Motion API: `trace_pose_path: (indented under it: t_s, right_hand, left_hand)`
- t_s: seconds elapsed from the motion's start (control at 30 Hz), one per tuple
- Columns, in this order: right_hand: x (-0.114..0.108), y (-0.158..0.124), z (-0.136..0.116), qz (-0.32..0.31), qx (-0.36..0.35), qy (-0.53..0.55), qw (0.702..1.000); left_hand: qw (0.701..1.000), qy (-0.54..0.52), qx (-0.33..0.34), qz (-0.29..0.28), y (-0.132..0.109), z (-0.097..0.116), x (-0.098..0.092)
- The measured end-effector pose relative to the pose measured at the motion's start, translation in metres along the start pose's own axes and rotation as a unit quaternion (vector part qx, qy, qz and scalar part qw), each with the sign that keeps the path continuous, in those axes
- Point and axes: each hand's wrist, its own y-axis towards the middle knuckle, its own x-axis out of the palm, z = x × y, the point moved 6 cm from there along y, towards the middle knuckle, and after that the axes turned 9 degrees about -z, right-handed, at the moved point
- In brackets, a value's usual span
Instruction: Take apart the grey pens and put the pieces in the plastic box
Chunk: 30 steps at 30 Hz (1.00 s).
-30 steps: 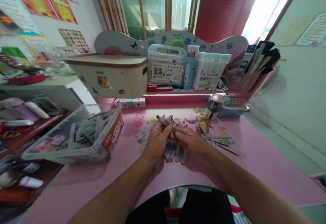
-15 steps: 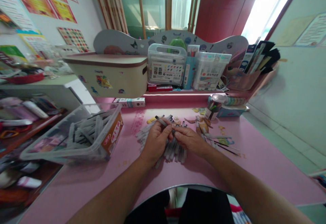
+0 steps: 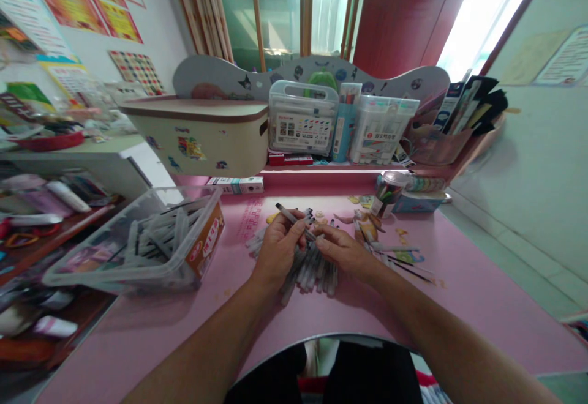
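Note:
My left hand (image 3: pixel 278 250) and my right hand (image 3: pixel 342 251) meet above a heap of grey pens (image 3: pixel 312 272) lying on the pink desk (image 3: pixel 459 306). Between the fingers of both hands is one grey pen with a dark tip (image 3: pixel 290 214), slanting up to the left. My left fingers curl around its barrel; my right fingertips pinch its lower end. To the left stands a clear plastic box (image 3: pixel 138 248) with an orange label, holding several more grey pens.
A cream storage box (image 3: pixel 202 131) sits on the raised shelf, beside marker cases (image 3: pixel 301 119) and a white tub (image 3: pixel 381 125). A pen cup (image 3: pixel 388 191), stickers and loose thin pens (image 3: pixel 404 263) lie to the right. Cluttered side shelves (image 3: pixel 41 208) stand at the left.
The pen in my hands has shifted slightly up and left, and my left fingers have curled tighter around it. The view has barely drifted.

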Motion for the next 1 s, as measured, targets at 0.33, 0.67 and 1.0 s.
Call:
trace_pose_path:
  t_s: [0.33, 0.67, 1.0]
  right_hand:
    - [-0.025, -0.003, 0.009, 0.129, 0.067, 0.078, 0.986]
    - [-0.017, 0.000, 0.012, 0.083, 0.069, 0.187, 0.976]
    - [-0.022, 0.002, 0.020, 0.100, 0.090, 0.242, 0.961]
  left_hand:
    - [0.961, -0.134, -0.169, -0.174, -0.008, -0.019, 0.023]
    - [0.934, -0.221, -0.186, -0.212, -0.007, -0.025, 0.021]
    - [0.995, -0.063, -0.052, -0.054, 0.001, -0.017, 0.004]
